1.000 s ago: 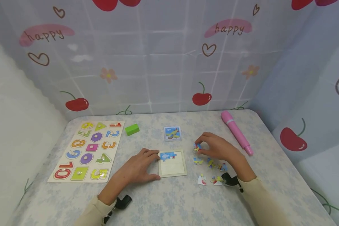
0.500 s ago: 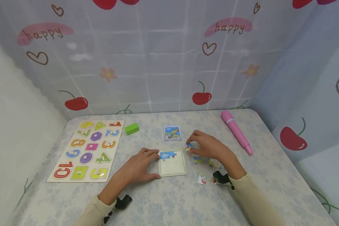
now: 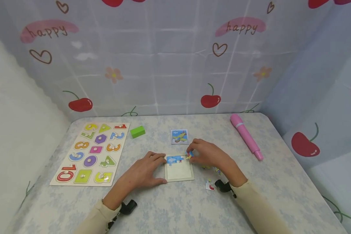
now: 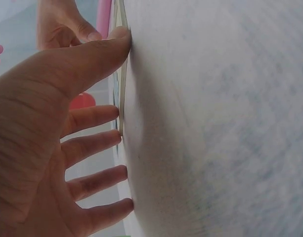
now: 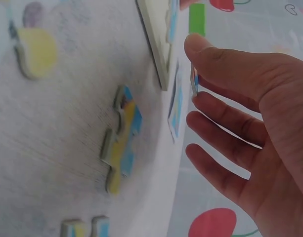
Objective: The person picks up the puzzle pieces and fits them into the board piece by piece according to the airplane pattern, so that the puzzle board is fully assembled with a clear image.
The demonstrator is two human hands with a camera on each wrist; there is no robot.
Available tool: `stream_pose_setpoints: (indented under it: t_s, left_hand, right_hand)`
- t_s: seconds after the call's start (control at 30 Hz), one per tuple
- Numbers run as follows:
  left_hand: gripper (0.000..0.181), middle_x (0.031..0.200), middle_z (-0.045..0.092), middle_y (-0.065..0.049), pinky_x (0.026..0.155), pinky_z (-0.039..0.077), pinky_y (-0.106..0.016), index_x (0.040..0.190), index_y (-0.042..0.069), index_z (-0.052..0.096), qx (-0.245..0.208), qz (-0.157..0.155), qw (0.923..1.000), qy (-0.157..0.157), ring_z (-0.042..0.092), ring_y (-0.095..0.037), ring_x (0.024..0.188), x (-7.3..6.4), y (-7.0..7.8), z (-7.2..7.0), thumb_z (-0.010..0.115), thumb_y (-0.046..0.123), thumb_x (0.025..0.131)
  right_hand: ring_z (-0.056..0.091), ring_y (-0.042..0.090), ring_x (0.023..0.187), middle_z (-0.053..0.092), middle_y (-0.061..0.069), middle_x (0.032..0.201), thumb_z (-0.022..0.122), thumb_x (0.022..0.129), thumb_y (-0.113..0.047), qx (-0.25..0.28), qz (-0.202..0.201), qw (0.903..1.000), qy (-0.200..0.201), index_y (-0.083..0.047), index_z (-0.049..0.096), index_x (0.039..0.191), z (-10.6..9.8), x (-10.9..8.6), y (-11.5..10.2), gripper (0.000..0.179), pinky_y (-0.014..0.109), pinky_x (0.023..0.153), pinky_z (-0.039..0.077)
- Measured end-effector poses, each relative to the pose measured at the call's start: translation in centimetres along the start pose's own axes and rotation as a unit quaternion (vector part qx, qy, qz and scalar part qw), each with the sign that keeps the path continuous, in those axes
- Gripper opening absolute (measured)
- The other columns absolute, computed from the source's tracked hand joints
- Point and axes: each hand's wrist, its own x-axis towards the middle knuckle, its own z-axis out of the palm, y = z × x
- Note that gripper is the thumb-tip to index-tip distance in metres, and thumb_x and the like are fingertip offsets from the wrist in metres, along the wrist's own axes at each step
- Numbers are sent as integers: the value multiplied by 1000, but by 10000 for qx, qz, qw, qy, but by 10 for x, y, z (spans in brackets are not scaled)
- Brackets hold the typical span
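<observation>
My right hand [image 3: 210, 154] pinches a small colourful jigsaw piece [image 3: 189, 155] between thumb and fingers, over the upper right corner of a square puzzle tray [image 3: 179, 179]. In the right wrist view the held piece [image 5: 194, 81] shows edge-on, partly hidden by the thumb. Joined blue sky pieces [image 3: 175, 159] lie along the tray's top edge; below them its base is bare. My left hand [image 3: 143, 170] rests at the tray's left side, thumb and index fingertip touching its edge, fingers fairly straight in the left wrist view.
Loose jigsaw pieces lie right of the tray, including a red-and-white one [image 3: 209, 185]; my right arm hides some. Behind the tray is an airplane picture card [image 3: 179, 136]. A number-and-shape board [image 3: 89, 154], green block [image 3: 137, 132] and pink stick-shaped thing [image 3: 247, 138] lie around.
My right hand has moved left with its jigsaw piece, from above the loose pieces to the tray's upper right corner. The left hand has stayed at the tray's edge.
</observation>
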Motion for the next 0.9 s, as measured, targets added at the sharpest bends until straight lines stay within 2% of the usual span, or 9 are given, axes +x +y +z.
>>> stream_pose_setpoints:
  t_s: [0.5,0.9]
  left_hand:
    - [73,163,51,-1,97,57,-53,147,18,63,-49,-105,9999,-104,49,-26,142,1,1,-1,84,58,90]
    - [71,162,52,-2,95,57,-55,146,17,64,-42,-99,9999,-86,49,-27,141,0,1,-1,85,56,90]
  right_hand:
    - [64,17,101,68,-1,113,90,90,-32,-467,-227,9986,113,-15,79,119,15,4,-11,34,40,93,59]
    - [63,15,95,68,0,108,90,90,-32,-493,-480,9969,371,-19,80,113,20,3,-11,28,38,83,58]
